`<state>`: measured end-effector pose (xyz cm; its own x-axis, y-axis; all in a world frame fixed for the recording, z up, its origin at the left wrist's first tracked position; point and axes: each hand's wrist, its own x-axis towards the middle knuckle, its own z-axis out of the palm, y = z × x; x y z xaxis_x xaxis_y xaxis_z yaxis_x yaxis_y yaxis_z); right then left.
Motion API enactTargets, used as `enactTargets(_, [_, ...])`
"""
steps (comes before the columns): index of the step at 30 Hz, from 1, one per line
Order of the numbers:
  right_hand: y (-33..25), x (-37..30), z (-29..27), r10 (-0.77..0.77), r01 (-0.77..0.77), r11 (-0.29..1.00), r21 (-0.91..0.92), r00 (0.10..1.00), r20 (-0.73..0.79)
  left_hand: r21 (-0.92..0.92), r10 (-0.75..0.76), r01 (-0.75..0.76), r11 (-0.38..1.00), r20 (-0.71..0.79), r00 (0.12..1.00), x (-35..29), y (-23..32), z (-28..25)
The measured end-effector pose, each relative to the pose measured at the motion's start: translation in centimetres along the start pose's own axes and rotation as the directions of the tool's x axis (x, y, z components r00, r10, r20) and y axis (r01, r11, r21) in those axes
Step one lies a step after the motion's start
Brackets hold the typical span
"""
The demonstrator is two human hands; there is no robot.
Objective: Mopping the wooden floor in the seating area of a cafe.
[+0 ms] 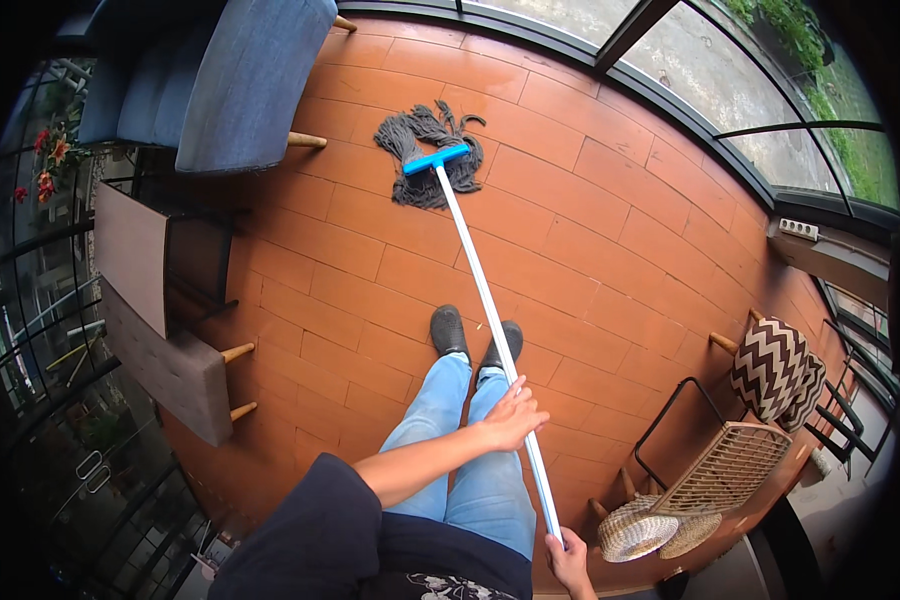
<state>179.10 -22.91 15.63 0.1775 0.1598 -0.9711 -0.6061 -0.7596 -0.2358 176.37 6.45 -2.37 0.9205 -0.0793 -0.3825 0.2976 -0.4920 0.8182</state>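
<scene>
A mop (pixel 488 295) with a long white pole, a blue head bar and dark grey strings slants away from me across the floor. Its strings lie spread on the tiles at the far side, below the window. My left hand (pixel 513 415) is closed around the pole partway up, in front of my thighs; some of its fingers are hidden. Lower down, near the pole's upper end, my right hand (pixel 570 565) grips it beside my right hip.
Orange-brown tiles (pixel 610 250) cover the floor. A blue armchair (pixel 255 90) stands far left, with a grey upholstered bench (pixel 165 365) and a small table (pixel 135 255) nearer. To the right are a zigzag-patterned seat (pixel 770 370), a woven-backed chair (pixel 730 468) and woven round pieces (pixel 635 532).
</scene>
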Motion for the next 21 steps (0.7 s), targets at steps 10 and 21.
enactTargets(10, [-15.4, 13.4, 12.0, -0.248, 0.239, 0.946, -0.219, 0.969, -0.015, 0.442, -0.220, 0.278, 0.853, -0.178, 0.959, 4.5, -13.8, -13.1])
enactTargets(21, [-1.0, -2.7, 3.9, 0.037, -0.030, 0.998, 0.052, 0.988, -0.147, 0.147, -0.031, 0.000, 0.989, 0.210, 0.977, 1.0, 0.1, 1.3])
